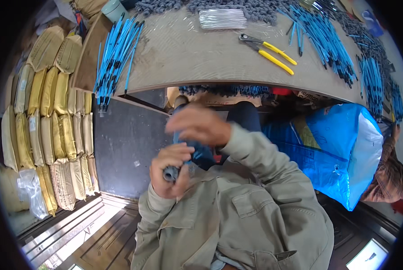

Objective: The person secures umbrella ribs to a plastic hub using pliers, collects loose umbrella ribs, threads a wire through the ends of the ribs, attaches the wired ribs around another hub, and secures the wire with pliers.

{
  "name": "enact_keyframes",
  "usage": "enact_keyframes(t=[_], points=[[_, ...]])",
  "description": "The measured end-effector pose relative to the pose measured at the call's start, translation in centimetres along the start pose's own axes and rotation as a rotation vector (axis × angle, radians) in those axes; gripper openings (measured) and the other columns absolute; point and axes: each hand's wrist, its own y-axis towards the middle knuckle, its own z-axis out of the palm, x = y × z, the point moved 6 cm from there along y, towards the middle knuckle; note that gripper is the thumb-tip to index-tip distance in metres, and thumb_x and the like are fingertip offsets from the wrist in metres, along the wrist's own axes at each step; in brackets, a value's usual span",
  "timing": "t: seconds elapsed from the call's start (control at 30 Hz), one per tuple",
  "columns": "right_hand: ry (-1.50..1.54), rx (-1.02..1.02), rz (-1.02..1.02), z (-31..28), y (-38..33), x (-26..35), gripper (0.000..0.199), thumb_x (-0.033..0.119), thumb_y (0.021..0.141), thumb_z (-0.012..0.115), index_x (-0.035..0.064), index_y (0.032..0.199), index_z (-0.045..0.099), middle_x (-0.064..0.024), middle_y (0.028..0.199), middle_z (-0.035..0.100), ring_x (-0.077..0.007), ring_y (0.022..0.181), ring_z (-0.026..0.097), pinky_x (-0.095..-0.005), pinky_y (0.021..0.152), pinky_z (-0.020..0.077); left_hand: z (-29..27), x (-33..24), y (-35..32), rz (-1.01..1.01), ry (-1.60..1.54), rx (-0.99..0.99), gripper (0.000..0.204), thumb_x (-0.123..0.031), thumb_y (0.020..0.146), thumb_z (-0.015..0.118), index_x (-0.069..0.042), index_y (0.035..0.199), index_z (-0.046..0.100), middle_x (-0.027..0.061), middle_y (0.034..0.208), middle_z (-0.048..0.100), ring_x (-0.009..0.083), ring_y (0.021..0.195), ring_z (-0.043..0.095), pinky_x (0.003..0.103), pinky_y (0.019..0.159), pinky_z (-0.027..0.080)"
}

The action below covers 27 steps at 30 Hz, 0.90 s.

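Observation:
In front of my chest, my left hand (169, 168) is closed around a dark grey piece with a hollow round end (170, 174), which points toward me. Just beyond that grip, a dark blue-grey mass (202, 155) shows; I cannot make out whether it belongs to the held piece. My right hand (199, 126) is raised over the left one, smeared by motion, so its fingers cannot be read. On the table (174, 58) ahead lie pliers with yellow handles (273, 56) and a bundle of thin silver wires (222, 19).
Blue sticks with black ends lie in bunches at the table's left (116, 58) and right (325, 42). Grey pieces (237, 6) are heaped at the back. A large blue bag (327, 144) stands at my right, near another person's sleeve (386, 180). Tan sacks (52, 121) are stacked left.

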Motion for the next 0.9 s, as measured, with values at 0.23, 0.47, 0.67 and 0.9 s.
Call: enact_keyframes(t=[0.23,0.47,0.67,0.9], points=[[-1.419,-0.270,0.393,-22.6,-3.0,0.0,0.026,0.026,0.079,0.065,0.0062,0.092,0.055,-0.0113,0.089,0.056,-0.0299,0.081,0.056,-0.0378,0.066,0.0456,-0.7,1.2,2.4,-0.027,0.064,-0.011,0.025,0.009,0.075,0.055,-0.001,0.094,0.043,0.0144,0.091,0.058,0.0273,0.085,0.060,0.040,0.081,0.046],[-1.351,-0.156,0.426,-22.7,-3.4,-1.1,0.027,0.032,0.085,0.058,0.0059,0.090,0.054,-0.0092,0.079,0.055,-0.0200,0.073,0.056,-0.0338,0.061,0.0450,-0.9,1.7,1.8,-0.142,0.049,0.065,0.027,0.007,0.075,0.058,-0.001,0.096,0.042,0.0154,0.091,0.057,0.0240,0.084,0.059,0.033,0.076,0.045],[-0.125,-0.167,0.579,-9.2,-3.1,4.9,0.015,0.013,0.084,0.059,0.0045,0.096,0.061,-0.0051,0.074,0.054,-0.0106,0.073,0.051,-0.0242,0.068,0.0414,-0.7,1.8,1.5,-0.188,0.058,0.078,0.029,0.013,0.075,0.051,-0.003,0.096,0.038,0.0138,0.091,0.054,0.0240,0.088,0.057,0.036,0.083,0.045],[-0.018,-0.024,0.407,-3.5,2.1,5.4,0.020,0.002,0.073,0.067,0.0024,0.092,0.064,-0.0076,0.092,0.053,-0.0170,0.082,0.053,-0.0272,0.074,0.0424,-0.1,1.3,1.8,-0.195,0.075,0.097,0.027,0.010,0.075,0.056,-0.003,0.094,0.041,0.0126,0.089,0.054,0.0227,0.084,0.058,0.032,0.077,0.046]])
